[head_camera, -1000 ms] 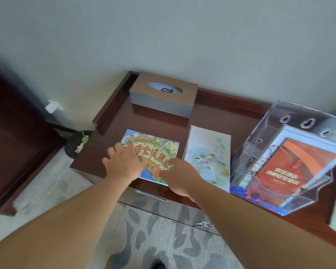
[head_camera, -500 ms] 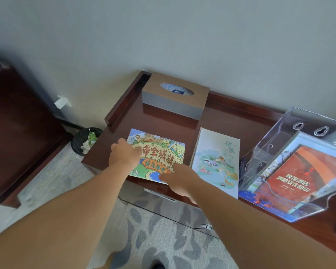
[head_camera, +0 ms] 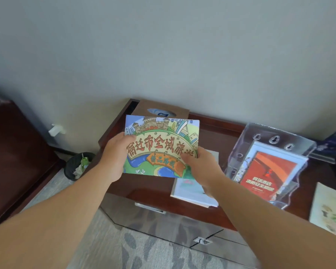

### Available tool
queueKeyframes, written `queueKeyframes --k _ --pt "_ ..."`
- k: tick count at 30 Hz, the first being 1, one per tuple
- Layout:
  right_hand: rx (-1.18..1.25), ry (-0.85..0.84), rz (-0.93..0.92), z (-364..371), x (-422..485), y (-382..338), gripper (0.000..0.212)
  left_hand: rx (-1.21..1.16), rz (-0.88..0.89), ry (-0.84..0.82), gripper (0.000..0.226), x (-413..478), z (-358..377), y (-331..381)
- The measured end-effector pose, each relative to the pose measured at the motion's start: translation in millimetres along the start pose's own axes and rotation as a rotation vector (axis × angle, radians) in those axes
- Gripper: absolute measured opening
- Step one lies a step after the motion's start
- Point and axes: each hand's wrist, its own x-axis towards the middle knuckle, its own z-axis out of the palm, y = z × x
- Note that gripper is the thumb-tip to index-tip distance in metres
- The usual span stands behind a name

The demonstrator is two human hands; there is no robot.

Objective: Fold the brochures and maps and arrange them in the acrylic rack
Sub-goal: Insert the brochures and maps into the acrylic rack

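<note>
1. The colourful map is held raised above the bench, printed face up.
2. Its left edge is pinched by the left hand, thumb on the front.
3. Its lower right corner is gripped by the right hand, the hidden fingers seemingly curled behind.
4. A pale brochure is laid flat beside the acrylic rack, in which a red leaflet is stood.

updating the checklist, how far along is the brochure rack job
Early to midway. Done: the acrylic rack already holds a red brochure with other papers behind it. In hand: the left hand and right hand hold the cartoon map above the table, not yet in the rack. Left: a pale brochure lies flat on the table, and another leaflet sits at the right edge.
</note>
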Motion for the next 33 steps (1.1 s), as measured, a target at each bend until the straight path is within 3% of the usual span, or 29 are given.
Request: queueKeyframes --k 3,6,9,13,15,18,22,33 --pt "-0.123 0.06 -0.123 -46.8 -17.4 -11.6 0.01 0.199 0.112 -0.052 0.009 -0.7 33.3 8.3" --pt "-0.424 0.135 -0.207 -101.7 -36.1 -25.1 0.007 0.405 0.315 -0.091 0.028 -7.5 77.5 29.0" --pt "-0.718 0.176 -0.253 -156.8 -54.9 -38.0 0.01 0.635 0.545 -0.361 0.028 -31.4 139.2 50.9" --pt "-0.939 0.178 -0.237 -205.5 -75.8 -46.4 0.015 0.771 0.651 -0.662 0.017 -68.4 216.0 58.9" --pt "-1.024 0.211 -0.23 -222.1 -82.1 -46.1 0.014 0.796 0.697 -0.67 0.012 -77.2 240.8 56.9" --pt "-0.969 0.334 -0.234 -242.2 -89.2 -42.8 0.01 0.738 0.691 -0.654 0.007 -81.4 260.7 51.6" --pt "-0.844 0.493 -0.218 -262.8 -89.7 -31.4 0.01 0.59 0.562 -0.595 0.006 -77.4 264.2 36.9" --pt "-0.808 0.576 -0.265 -259.1 -67.4 -8.7 0.015 0.633 0.482 -0.453 0.008 -70.4 264.7 9.3"
